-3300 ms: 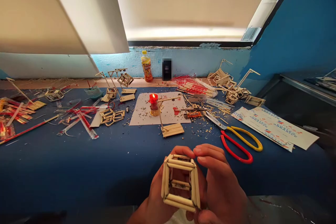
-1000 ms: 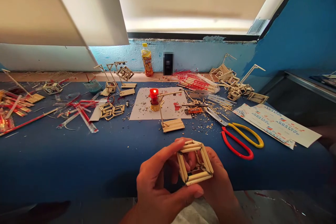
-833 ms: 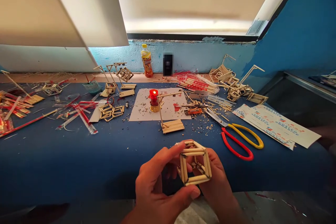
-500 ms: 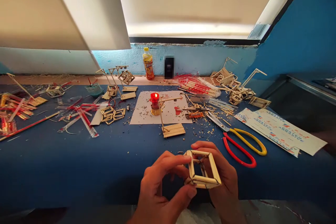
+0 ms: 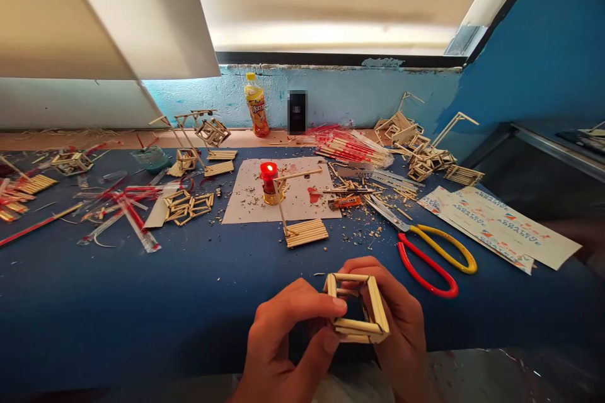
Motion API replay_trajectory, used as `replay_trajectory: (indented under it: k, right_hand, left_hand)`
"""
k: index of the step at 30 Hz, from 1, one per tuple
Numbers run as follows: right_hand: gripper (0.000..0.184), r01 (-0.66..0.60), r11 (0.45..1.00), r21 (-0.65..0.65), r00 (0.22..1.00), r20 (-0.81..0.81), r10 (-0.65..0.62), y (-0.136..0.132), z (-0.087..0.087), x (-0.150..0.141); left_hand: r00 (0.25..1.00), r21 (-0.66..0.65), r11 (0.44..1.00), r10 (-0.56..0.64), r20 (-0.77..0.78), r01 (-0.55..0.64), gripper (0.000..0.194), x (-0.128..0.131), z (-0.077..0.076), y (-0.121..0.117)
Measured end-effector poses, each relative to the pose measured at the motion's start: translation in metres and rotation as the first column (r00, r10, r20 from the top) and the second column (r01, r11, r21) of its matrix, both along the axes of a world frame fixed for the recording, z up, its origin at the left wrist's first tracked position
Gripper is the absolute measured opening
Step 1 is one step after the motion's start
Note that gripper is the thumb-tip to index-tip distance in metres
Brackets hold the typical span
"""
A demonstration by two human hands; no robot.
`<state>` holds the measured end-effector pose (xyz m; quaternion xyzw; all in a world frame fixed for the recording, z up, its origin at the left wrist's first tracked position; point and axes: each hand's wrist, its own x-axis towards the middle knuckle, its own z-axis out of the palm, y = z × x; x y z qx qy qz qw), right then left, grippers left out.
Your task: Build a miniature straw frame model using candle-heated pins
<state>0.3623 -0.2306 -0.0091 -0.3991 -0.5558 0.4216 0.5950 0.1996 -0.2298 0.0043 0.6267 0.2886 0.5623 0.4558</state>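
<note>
Both my hands hold a small open cube frame (image 5: 359,305) made of pale wooden sticks, just above the near edge of the blue table (image 5: 142,289). My left hand (image 5: 283,340) pinches its left side between thumb and forefinger. My right hand (image 5: 401,327) cups it from the right and behind, fingers curled over the top bar. The frame is tilted so its open top faces me.
A lit red candle (image 5: 268,181) stands on a grey sheet (image 5: 246,201) beside a stick post on a slatted base (image 5: 305,232). Red-and-yellow scissors (image 5: 432,255) lie to the right. Stick frames (image 5: 189,204), bundles (image 5: 350,148), a bottle (image 5: 255,113) and printed strips (image 5: 496,223) litter the table.
I have turned the cube frame in my hands, from upright facing me to tilted with its opening upward. My left fingers shifted along its left side.
</note>
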Motion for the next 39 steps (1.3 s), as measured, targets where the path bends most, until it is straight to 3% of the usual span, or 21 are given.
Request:
replay_trajectory:
  k: [4,8,14,18,21,24,26,28,30,32,34,36,38,39]
  right_hand:
    - [0.027,0.041,0.999,0.000,0.999,-0.030,-0.041,0.001,0.001,-0.001]
    - [0.028,0.074,0.997,0.036,0.995,0.057,-0.076,0.002,-0.006,-0.002]
    - [0.023,0.121,0.982,0.147,0.990,0.059,-0.131,0.001,-0.005,-0.003]
    - [0.019,0.150,0.944,0.293,0.976,0.112,-0.189,0.001,0.002,0.001]
    - [0.015,0.156,0.911,0.383,0.957,0.171,-0.235,0.000,0.005,0.004]
    - [0.014,0.122,0.907,0.404,0.949,0.220,-0.225,-0.001,0.003,0.007]
    - [0.015,0.087,0.909,0.408,0.958,0.215,-0.188,-0.001,0.002,0.007]
    - [0.013,0.029,0.919,0.392,0.973,0.201,-0.116,-0.002,0.002,0.006]
    - [0.014,-0.037,0.938,0.346,0.978,0.205,-0.037,-0.004,0.004,0.005]
    - [0.019,-0.091,0.948,0.304,0.966,0.259,0.010,-0.005,0.004,0.009]
    - [0.031,-0.078,0.956,0.282,0.933,0.359,-0.030,-0.003,0.002,0.024]
    - [0.045,0.058,0.973,0.223,0.840,0.516,-0.168,0.003,-0.003,0.052]
    - [0.039,0.304,0.946,0.110,0.669,0.683,-0.294,0.014,-0.008,0.089]
    - [0.039,0.416,0.906,0.080,0.538,0.781,-0.316,0.020,-0.011,0.108]
  left_hand:
    - [1.000,-0.036,0.999,0.014,-0.013,-0.014,0.024,0.000,-0.008,0.003]
    - [0.999,0.021,1.000,0.007,-0.046,-0.006,0.029,0.002,-0.013,0.010]
    - [0.995,0.115,0.993,0.024,-0.099,-0.013,0.036,0.003,-0.012,0.017]
    - [0.994,0.107,0.994,0.018,-0.106,-0.007,0.037,0.003,-0.015,0.015]
    - [0.996,0.038,0.997,0.069,-0.063,-0.067,0.033,-0.001,-0.017,0.009]
    - [0.997,-0.132,0.991,-0.015,-0.070,0.006,0.061,-0.007,-0.015,0.003]
    - [0.984,-0.309,0.946,-0.143,-0.111,0.103,0.080,-0.010,-0.012,0.003]
    - [0.965,-0.458,0.863,-0.258,-0.040,0.212,0.086,-0.011,-0.010,0.006]
    - [0.940,-0.504,0.798,-0.323,0.108,0.331,0.085,-0.009,-0.010,0.010]
    - [0.917,-0.486,0.778,-0.343,0.204,0.399,0.077,-0.005,-0.010,0.014]
    - [0.927,-0.489,0.788,-0.310,0.212,0.375,0.068,-0.002,-0.009,0.017]
    - [0.950,-0.531,0.788,-0.239,0.201,0.311,0.065,-0.002,-0.006,0.018]
    - [0.969,-0.568,0.786,-0.169,0.182,0.244,0.063,-0.005,0.000,0.018]
    - [0.975,-0.578,0.787,-0.141,0.172,0.215,0.061,-0.007,0.003,0.018]
